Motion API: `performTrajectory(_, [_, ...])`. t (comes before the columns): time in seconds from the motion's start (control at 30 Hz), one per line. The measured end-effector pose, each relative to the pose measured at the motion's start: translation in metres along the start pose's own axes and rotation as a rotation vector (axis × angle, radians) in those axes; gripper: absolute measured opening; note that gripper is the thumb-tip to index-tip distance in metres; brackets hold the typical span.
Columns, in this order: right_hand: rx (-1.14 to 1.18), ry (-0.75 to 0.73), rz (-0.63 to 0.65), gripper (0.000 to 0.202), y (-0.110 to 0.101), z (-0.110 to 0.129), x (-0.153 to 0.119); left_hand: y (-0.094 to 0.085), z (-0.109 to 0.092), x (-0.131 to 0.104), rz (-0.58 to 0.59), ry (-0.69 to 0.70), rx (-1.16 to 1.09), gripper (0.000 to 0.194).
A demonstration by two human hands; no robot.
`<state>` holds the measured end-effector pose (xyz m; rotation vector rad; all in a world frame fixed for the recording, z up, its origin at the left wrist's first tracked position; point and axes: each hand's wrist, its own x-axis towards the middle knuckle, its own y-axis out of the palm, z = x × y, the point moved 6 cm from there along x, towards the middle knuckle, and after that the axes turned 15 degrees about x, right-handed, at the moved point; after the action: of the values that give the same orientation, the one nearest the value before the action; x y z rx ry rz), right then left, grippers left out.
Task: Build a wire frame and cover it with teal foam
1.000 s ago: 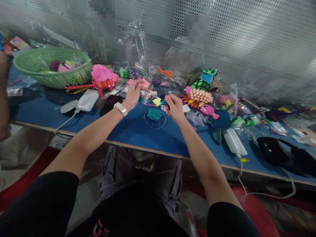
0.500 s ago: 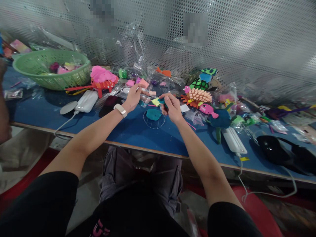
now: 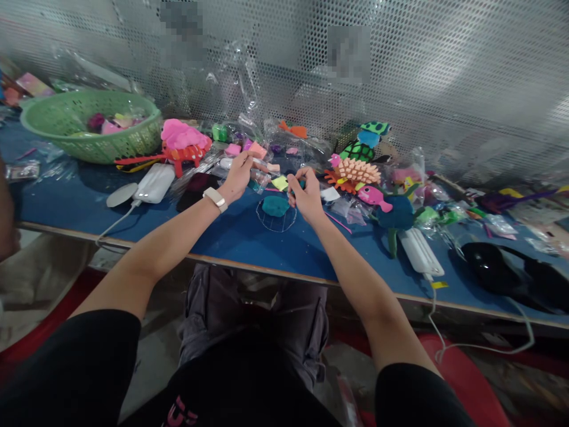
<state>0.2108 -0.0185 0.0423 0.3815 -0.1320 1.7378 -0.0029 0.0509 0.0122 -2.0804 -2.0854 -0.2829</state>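
Note:
My left hand (image 3: 242,177), with a pale band on its wrist, rests over a small clear plastic packet (image 3: 260,184) with teal stuff in it. Its fingers reach out flat to the right. Across from it, my right hand (image 3: 307,194) is closed, thumb against fingers, on a small piece of teal clay, mostly hidden by the fingers. Between and below the hands lies a flattened teal clay lump (image 3: 275,206) on a round outline with grid lines (image 3: 278,224). A yellow piece (image 3: 280,183) and a white piece (image 3: 329,194) lie close by.
A green basket (image 3: 93,124) stands at the left. Clay animals line the back: a pink and red one (image 3: 184,142), a spiky peach one (image 3: 359,171), a pink fish (image 3: 376,197). White power banks (image 3: 154,182) with cables and a black object (image 3: 493,270) lie near the front edge.
My right hand has turned and drawn its fingers in, so the teal piece in them shows less. The yellow piece is more exposed. My left hand has hardly moved.

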Motion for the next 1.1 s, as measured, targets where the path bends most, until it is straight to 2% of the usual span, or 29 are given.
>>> performTrajectory(0.17, [-0.036, 0.073, 0.113, 0.077, 0.008, -0.011, -0.002, 0.002, -0.009, -0.003, -0.002, 0.047, 0.011, 0.045])
performTrajectory(0.27, [-0.026, 0.128, 0.116, 0.088, 0.013, -0.017, -0.004, 0.004, -0.012, -0.004, 0.007, 0.060, 0.010, 0.045])
performTrajectory(0.37, [0.003, 0.158, 0.092, 0.089, 0.014, -0.018, -0.005, 0.006, -0.012, -0.005, 0.020, 0.053, 0.006, 0.042])
performTrajectory(0.5, [0.025, 0.067, 0.033, 0.080, 0.010, -0.011, 0.000, 0.006, -0.013, -0.006, 0.018, 0.058, 0.017, 0.042])
performTrajectory(0.6, [0.036, 0.005, 0.038, 0.074, 0.008, -0.006, 0.001, 0.007, -0.017, -0.009, 0.015, 0.065, 0.021, 0.043])
performTrajectory(0.73, [-0.008, -0.004, 0.088, 0.084, 0.010, 0.000, -0.003, 0.007, -0.024, -0.010, 0.007, 0.114, 0.057, 0.045])
performTrajectory(0.8, [-0.013, -0.007, 0.087, 0.086, 0.010, 0.003, -0.006, 0.007, -0.022, -0.010, 0.013, 0.114, 0.059, 0.044])
performTrajectory(0.93, [-0.030, -0.055, 0.016, 0.075, 0.001, 0.010, -0.006, 0.007, -0.015, -0.008, 0.038, 0.075, 0.025, 0.042])
performTrajectory(1.03, [-0.104, -0.053, 0.057, 0.079, -0.001, 0.011, -0.003, 0.007, -0.014, -0.008, 0.038, 0.070, 0.021, 0.042])
performTrajectory(1.1, [-0.212, -0.075, 0.101, 0.069, 0.000, 0.012, -0.002, 0.008, -0.015, -0.009, 0.045, 0.077, 0.032, 0.042])
